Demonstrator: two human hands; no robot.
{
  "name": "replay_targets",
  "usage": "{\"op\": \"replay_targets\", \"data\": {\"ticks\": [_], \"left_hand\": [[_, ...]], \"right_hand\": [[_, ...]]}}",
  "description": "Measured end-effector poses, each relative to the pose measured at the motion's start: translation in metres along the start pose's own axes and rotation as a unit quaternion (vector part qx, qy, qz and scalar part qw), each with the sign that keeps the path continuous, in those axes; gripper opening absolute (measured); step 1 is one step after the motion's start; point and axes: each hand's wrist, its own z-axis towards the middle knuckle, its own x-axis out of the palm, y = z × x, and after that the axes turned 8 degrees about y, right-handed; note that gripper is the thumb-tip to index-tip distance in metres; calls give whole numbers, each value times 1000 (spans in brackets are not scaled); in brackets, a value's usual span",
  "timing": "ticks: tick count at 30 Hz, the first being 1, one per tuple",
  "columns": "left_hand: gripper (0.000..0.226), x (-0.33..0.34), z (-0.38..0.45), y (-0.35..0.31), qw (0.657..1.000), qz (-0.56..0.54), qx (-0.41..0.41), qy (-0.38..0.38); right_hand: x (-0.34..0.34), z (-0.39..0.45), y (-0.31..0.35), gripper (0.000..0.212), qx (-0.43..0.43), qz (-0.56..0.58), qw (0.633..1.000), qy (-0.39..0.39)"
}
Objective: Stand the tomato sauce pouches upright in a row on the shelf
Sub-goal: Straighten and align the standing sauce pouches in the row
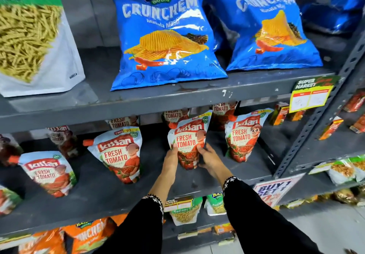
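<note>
Several white and red tomato sauce pouches stand on the grey middle shelf [118, 198]. The middle pouch [188, 141] stands upright, held from both sides. My left hand [171, 158] presses its left edge and my right hand [207, 158] cups its right edge near the base. Another pouch [244, 137] stands upright to the right. Left of my hands, one pouch [120, 153] leans with its orange spout to the left, and a further one [49, 172] stands near the shelf's left end. More pouches [121, 122] stand behind, partly hidden by the upper shelf.
Two blue chip bags [166, 36] and a noodle-snack bag [29, 36] sit on the shelf above. A grey slotted upright [316, 127] bounds the right side, with price tags [310, 97]. Small cartons [280, 113] lie at the back right. Snack bags [87, 234] fill the shelf below.
</note>
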Motion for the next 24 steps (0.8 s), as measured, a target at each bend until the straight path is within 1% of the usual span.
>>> {"op": "replay_targets", "data": {"ticks": [3,5,7,11,15,18,19,24], "left_hand": [[51,-2,7,2,1000,-6,12,-16],[51,-3,10,3,1000,-13,14,-24],[53,-4,10,4,999,-19,16,-28],[54,-9,9,5,999,-24,17,-35],[54,-11,6,7,999,-23,17,-37],[53,-12,4,8,999,-22,20,-37],[53,-12,4,9,999,-19,21,-37],[55,-13,4,8,999,-7,16,-38]], "right_hand": [[1,4,1,19,0,-24,1000,6],[2,3,0,15,-3,-35,999,6],[4,2,-2,17,-6,-46,999,7],[10,-4,-3,34,-12,-60,998,14],[11,-7,-5,31,-11,-49,999,7],[11,-9,-7,18,-14,-52,999,3],[11,-9,-8,17,-16,-49,999,3],[11,-11,-10,33,-16,-50,999,-5]]}}
